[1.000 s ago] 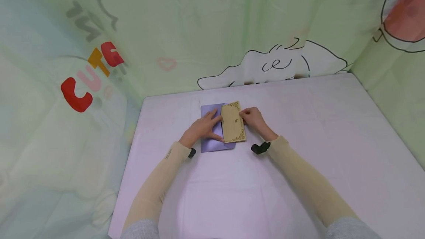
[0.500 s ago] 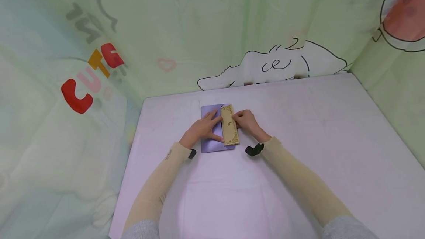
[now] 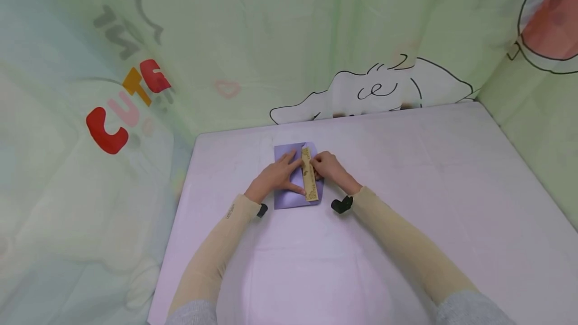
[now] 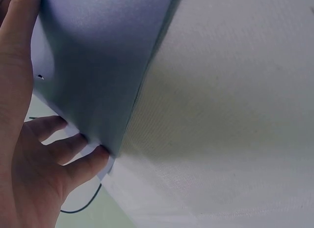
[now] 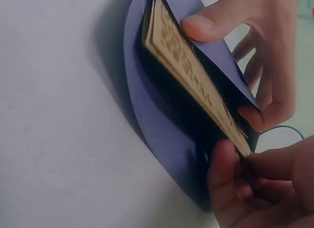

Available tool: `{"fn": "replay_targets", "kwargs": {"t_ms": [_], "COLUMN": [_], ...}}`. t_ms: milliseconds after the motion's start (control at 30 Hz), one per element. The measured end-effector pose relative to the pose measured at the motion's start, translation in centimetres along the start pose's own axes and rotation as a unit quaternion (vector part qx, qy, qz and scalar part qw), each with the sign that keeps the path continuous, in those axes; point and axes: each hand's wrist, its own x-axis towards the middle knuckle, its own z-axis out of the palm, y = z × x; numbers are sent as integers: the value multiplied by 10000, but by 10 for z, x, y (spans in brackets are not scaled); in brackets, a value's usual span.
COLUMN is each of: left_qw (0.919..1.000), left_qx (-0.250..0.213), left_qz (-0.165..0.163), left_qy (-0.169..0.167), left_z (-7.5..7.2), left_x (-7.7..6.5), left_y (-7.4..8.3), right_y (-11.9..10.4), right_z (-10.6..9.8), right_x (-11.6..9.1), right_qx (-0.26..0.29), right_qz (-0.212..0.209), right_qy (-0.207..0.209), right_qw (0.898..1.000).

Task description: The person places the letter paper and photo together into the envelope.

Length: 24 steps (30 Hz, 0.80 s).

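A purple envelope (image 3: pixel 289 199) lies on the table with its flap (image 5: pixel 132 66) spread out to the right. Partway inside it is a tan card (image 3: pixel 309 182) with brown ornate corners; only a narrow strip shows, the rest hidden under the envelope's front. My left hand (image 3: pixel 274 175) rests on the envelope with fingers spread, thumb and index finger at the edge of the opening. In the left wrist view several left fingertips (image 4: pixel 100 152) touch the envelope near a corner. My right hand (image 3: pixel 333 167) pinches the card's outer edge between thumb and fingers, as the right wrist view shows.
A pale pinkish-white cloth covers the table (image 3: pixel 406 174). Behind it and at both sides hang light green printed curtains (image 3: pixel 280 39). Beige sleeves cover both forearms, and a black wrist mount (image 3: pixel 341 205) sits below the right wrist.
My right hand has moved left, sliding the card deeper into the envelope, so its visible part has narrowed to a strip. More of the flap shows. The left hand has stayed in place.
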Motion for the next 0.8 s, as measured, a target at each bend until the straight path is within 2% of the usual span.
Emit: {"fn": "replay_targets", "kwargs": {"t_ms": [233, 433, 733, 800], "left_qw": [10000, 10000, 9999, 9999], "left_qx": [79, -28, -52, -65], "left_qz": [4, 49, 68, 66], "left_qy": [-8, 35, 52, 48], "left_z": [2, 0, -1, -1], "left_x": [0, 0, -3, -3], "left_y": [-3, -2, -4, -4], "right_y": [-3, -5, -8, -9], "right_z": [4, 8, 10, 9], "right_x": [8, 14, 17, 18], "right_qx": [-345, -237, 157, 61], "right_qz": [-189, -462, -520, -521], "right_qy": [-314, -444, -683, -689], "right_qw": [9987, 9977, 9962, 9962]}}
